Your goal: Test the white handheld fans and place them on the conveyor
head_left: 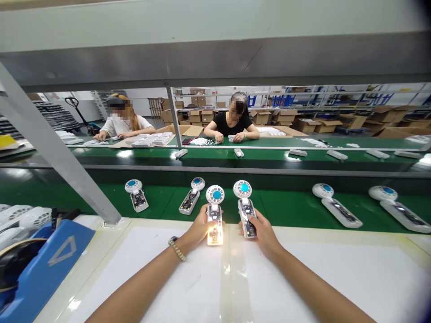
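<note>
My left hand (pixel 202 224) is closed round a white handheld fan (pixel 214 195) with a round grille and a blue centre. The open-fronted handle of that fan glows warm yellow at its lower end, over an exposed circuit board. In my right hand (pixel 264 231) is a second handheld fan (pixel 243 189) of the same kind, its board dark apart from a small light near the top. Both fans stand roughly upright, side by side and apart, over the near edge of the green conveyor belt (pixel 286 204). The fingers behind each handle are partly hidden.
More handheld fans lie on the belt, one (pixel 136 195) at left and another (pixel 336 206) at right. A blue holder (pixel 50 264) stands at lower left beside a slanted metal post (pixel 63 148). Two people sit across a second belt (pixel 208 157) carrying white handles. A shelf hangs overhead.
</note>
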Tool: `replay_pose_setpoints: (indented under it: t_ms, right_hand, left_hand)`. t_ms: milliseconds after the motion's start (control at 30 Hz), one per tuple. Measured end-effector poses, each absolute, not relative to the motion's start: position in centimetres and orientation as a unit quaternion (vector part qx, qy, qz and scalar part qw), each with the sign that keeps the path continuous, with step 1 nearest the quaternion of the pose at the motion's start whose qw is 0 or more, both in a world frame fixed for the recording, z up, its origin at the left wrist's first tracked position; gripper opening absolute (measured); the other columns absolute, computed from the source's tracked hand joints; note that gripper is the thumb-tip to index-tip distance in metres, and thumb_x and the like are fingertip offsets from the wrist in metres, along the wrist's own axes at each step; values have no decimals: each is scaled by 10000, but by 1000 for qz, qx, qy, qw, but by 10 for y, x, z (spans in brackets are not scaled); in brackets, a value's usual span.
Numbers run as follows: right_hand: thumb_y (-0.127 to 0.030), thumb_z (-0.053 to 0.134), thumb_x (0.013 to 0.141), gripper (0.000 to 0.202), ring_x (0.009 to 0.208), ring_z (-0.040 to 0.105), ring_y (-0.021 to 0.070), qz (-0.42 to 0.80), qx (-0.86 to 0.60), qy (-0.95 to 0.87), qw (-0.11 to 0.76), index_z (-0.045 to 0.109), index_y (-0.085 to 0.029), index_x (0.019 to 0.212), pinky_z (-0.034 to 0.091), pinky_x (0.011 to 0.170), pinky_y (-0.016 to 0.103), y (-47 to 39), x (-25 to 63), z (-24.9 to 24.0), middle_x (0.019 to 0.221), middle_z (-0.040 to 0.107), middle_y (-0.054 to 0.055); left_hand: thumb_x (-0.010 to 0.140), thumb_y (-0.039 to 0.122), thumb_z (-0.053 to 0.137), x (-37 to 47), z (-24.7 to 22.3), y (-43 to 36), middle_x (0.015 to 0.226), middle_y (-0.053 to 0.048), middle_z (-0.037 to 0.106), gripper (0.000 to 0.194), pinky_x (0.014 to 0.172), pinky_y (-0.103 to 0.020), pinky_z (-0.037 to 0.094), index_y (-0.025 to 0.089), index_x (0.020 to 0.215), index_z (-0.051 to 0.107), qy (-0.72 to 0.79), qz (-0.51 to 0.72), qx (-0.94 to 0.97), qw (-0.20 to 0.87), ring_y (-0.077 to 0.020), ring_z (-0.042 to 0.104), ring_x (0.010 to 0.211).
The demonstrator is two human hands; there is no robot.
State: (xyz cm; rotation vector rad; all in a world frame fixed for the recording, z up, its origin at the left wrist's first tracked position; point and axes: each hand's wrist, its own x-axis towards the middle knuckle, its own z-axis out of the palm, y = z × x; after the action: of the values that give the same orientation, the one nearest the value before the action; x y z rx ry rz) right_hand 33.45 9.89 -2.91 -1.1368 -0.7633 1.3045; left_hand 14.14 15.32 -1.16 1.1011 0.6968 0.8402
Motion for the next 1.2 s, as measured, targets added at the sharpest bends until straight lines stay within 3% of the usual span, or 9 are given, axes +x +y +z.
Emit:
replay_pose_setpoints:
  t_ms: [567, 833, 1200]
  right_hand:
    - [-428, 625, 716, 490, 545, 616, 163, 566, -462, -328, 599, 499, -194, 1129, 472, 541, 276, 100, 334, -29, 692, 688, 24]
    - [-405, 672, 666, 663, 605, 621, 173, 571, -458, -359, 578, 410, -189, 1235, 471, 591, 282, 96, 333, -25, 749, 696, 31]
    - [-363, 640, 716, 600, 609, 623, 175, 570, -447, -374, 580, 394, -202, 1239, 472, 594, 294, 97, 336, -31, 775, 699, 34]
  left_hand:
    - [661, 133, 683, 139, -19, 157, 1156, -102, 517, 530, 701, -367, 504, 223, 1081, 374, 282, 377, 507, 722, -200, 620, 825]
    - [625, 154, 737, 138, -19, 157, 1161, -107, 518, 569, 699, -344, 502, 221, 1074, 394, 276, 372, 511, 724, -191, 618, 820]
    - [628, 162, 744, 137, -17, 156, 1163, -118, 506, 578, 714, -342, 496, 210, 1089, 398, 265, 374, 511, 727, -207, 612, 852]
